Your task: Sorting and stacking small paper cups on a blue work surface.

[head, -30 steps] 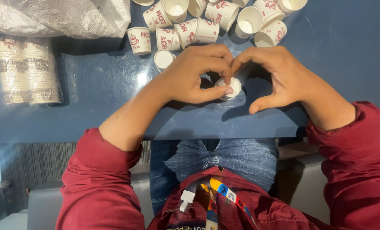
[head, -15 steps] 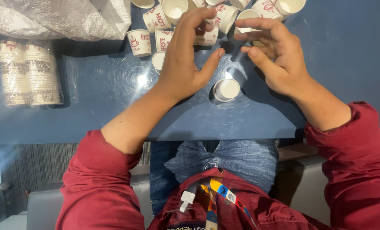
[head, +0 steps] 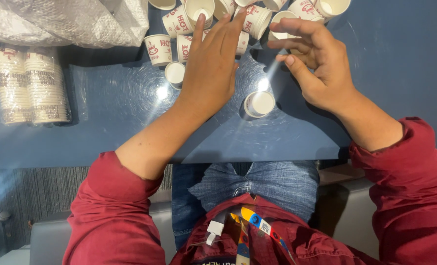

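A: Where are the two hands?

B: Both are up near the top middle of the frame. The left hand [head: 212, 68] lies flat over the heap of small white paper cups with red print [head: 250, 17], and its fingers [head: 223, 32] are stretched out and open. They hold nothing.

A: And the other one?

B: The right hand [head: 321, 66] is just to the right. Its fingers [head: 294, 25] are half curled and spread, by a cup at the edge of the heap. I cannot tell if they grip it.

A: What is in the way?

B: The left hand hides some of the cups under it.

A: What else is on the shiny blue table [head: 105, 137]?

B: One small white paper cup [head: 259, 103] stands alone in the middle, between the two arms. Another little cup [head: 174, 72] sits just left of the left hand. At the far left lie two wrapped stacks of paper cups [head: 29, 86]. Above them, in the upper left corner, is a crinkly clear plastic bag [head: 66, 19].
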